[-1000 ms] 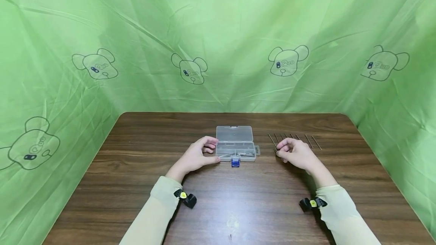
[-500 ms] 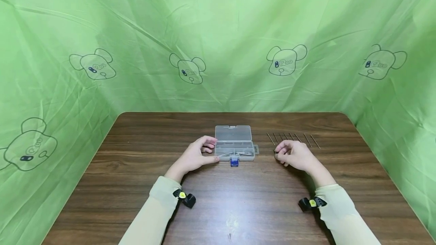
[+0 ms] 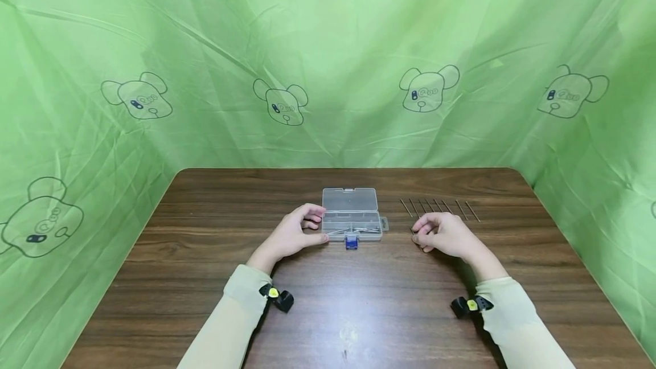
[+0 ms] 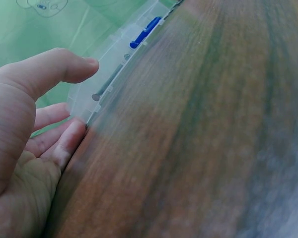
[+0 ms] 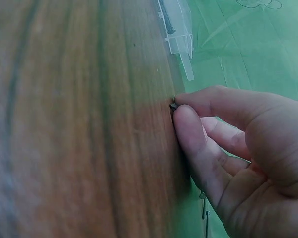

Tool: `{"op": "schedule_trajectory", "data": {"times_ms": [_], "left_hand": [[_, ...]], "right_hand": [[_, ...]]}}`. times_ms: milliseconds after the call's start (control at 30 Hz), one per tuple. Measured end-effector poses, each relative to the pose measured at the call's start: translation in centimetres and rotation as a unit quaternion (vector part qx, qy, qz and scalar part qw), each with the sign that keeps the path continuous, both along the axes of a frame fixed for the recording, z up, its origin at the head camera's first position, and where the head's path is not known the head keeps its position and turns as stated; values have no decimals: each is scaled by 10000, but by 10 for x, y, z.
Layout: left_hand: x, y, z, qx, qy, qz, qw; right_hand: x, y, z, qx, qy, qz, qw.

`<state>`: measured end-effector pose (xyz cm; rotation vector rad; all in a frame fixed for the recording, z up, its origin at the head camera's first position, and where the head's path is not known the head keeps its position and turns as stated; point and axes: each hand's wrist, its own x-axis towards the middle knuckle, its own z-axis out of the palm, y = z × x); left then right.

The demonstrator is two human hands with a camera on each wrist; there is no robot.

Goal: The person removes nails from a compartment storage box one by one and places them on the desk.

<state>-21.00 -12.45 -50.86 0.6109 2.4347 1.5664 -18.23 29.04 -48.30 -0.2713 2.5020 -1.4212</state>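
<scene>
1. The clear plastic box [image 3: 353,217] sits about midway between the side edges of the table [image 3: 230,198], set toward the far edge. Its lid [image 3: 349,199] is folded back that way, and the blue latch [image 3: 351,242] faces the near edge.
2. The left hand [image 3: 294,233] is loosely spread at the box's left end, thumb by the near left corner, fingertips touching the side. An uneven push there could slide or pivot the seemingly light box.
3. The right hand [image 3: 439,233] pinches one dark fastener [image 5: 173,106], nail or screw, between thumb and forefinger, low over the table to the box's right. So small a bite on a slim shaft may let it twist or drop.
4. The loose row of fasteners [image 3: 462,210] lies toward the table's far right corner, close beyond that hand; a dragging knuckle could scatter it.
5. Metal pieces [image 3: 366,230] lie at mixed angles in the box's near compartments; any jutting up could foul the lid.
</scene>
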Motion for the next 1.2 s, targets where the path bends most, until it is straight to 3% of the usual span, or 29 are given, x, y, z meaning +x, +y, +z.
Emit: {"op": "schedule_trajectory", "data": {"times_ms": [567,900,1200], "left_hand": [[0,0,-1,38,49,-5,10000],[0,-1,-1,82,47,6,10000],[-1,0,-2,27,83,-33,10000]], "right_hand": [[-2,13,3,-701,-515,139,9961],[-1,2,8,-262,-329,216,9989],[0,-9,20,199,245,214,9993]]}}
